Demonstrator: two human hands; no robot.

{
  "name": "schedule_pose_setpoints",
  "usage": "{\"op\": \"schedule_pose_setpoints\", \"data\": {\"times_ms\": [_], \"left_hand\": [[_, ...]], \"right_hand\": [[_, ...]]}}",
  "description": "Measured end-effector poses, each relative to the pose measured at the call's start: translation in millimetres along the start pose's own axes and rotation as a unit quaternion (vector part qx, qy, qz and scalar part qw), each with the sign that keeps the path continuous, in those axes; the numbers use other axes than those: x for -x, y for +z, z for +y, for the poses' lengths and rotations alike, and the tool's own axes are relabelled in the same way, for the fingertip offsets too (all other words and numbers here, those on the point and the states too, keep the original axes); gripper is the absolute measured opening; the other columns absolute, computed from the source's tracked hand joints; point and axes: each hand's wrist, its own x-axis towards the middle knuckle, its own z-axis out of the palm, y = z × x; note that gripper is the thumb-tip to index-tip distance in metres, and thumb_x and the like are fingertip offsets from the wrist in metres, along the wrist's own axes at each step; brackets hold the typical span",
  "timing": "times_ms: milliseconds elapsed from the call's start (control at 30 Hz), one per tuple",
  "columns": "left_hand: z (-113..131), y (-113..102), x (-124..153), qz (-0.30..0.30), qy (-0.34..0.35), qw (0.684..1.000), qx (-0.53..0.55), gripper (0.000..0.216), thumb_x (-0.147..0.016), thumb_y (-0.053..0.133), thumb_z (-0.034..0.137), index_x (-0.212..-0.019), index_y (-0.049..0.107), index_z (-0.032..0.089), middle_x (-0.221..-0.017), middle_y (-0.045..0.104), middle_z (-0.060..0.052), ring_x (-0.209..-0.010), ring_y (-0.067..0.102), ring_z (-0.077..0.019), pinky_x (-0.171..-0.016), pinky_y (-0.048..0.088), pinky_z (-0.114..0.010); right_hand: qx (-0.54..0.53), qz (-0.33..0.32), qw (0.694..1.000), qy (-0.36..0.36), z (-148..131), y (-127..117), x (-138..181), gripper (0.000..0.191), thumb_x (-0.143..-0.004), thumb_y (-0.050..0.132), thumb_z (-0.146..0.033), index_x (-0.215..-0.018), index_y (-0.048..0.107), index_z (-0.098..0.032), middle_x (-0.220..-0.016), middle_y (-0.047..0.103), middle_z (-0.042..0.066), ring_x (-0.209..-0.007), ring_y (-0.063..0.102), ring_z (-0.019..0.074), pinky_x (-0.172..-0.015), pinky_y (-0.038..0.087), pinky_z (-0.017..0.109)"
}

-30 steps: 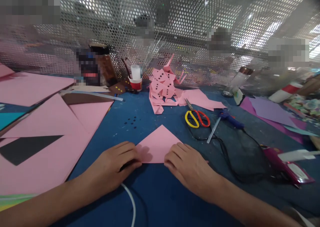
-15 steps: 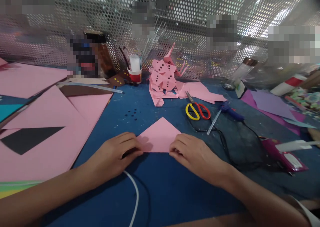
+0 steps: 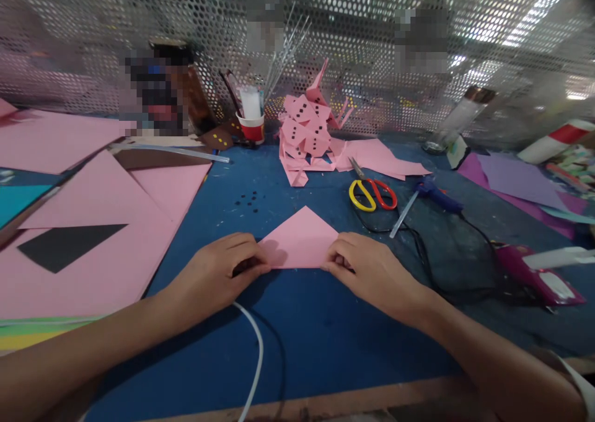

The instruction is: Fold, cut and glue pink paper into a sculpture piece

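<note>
Near edge: see bare wooden rim [image 3: 372, 396], then blue tabletop [image 3: 307, 335]. Note white cable [image 3: 259, 341] curving up twd L wrist. Pinching L corner of folded pink paper [image 3: 297, 242] w/ L hand [image 3: 227, 264], thumb + fingers drawn close on it. Gripping R corner likewise w/ R hand [image 3: 372, 270], fingers curled in, thumb at near side. Find paper flat on tabletop, approx. mid-view, betw. both hands; apex pointing away, straight side facing near edge.

Off L: note lg pink sheets [image 3: 106, 273], overlapping, w/ dark scrap [image 3: 65, 245] on top. Off R: magenta pouch [image 3: 515, 264], w/ white tube [image 3: 558, 258] over it.

Past apex, sl. L: spot sm. black bits [image 3: 246, 201], scattered. To R: see scissors [image 3: 360, 173], 1 yellow + 1 red handle, blades aimed away; next, blue glue gun [image 3: 439, 196] w/ clear stick [image 3: 403, 216] in front.

Farther back: note pink paper model [image 3: 304, 127], black-dotted, beside pink cutouts [image 3: 372, 155]. L of model: red/white cup [image 3: 251, 129], filled. Farthest: perforated metal screen [image 3: 344, 19], full width.
</note>
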Motion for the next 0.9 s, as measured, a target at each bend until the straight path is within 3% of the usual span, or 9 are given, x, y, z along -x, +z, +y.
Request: {"op": "schedule_pose_setpoints", "data": {"times_ms": [233,500,900], "left_hand": [[-1.3,1.8,1.0,-0.016,-0.054,0.998,-0.007,0.025,-0.102,0.056,0.039,-0.088,0.069,0.022,-0.084,0.068,0.000,-0.079,0.061,-0.0183,-0.075,0.039,-0.032],[-1.2,-0.6,1.7,-0.010,-0.063,0.997,-0.052,0.026,-0.099,0.062,0.043,-0.084,0.068,0.023,-0.080,0.068,0.001,-0.077,0.060,-0.0200,-0.077,0.036,-0.035],[-14.7,-5.9,8.6,-0.023,-0.091,0.995,-0.037,0.024,-0.097,0.064,0.047,-0.085,0.069,0.026,-0.083,0.070,0.001,-0.081,0.061,-0.0217,-0.077,0.037,-0.036]], "right_hand": [[-0.022,0.002,0.998,0.053,-0.3,0.8,-0.7,0.017,-0.095,0.070,-0.023,-0.081,0.062,-0.020,-0.084,0.065,-0.002,-0.077,0.057,0.0146,-0.068,0.037,0.028],[-0.017,0.004,0.998,0.062,-1.1,1.1,-0.4,0.019,-0.095,0.071,-0.026,-0.079,0.061,-0.021,-0.083,0.065,-0.001,-0.077,0.058,0.0150,-0.068,0.038,0.029],[0.002,-0.001,0.997,0.078,-1.7,-1.4,-0.2,0.023,-0.094,0.072,-0.028,-0.077,0.060,-0.021,-0.082,0.064,-0.001,-0.074,0.057,0.0151,-0.065,0.036,0.029]]}}
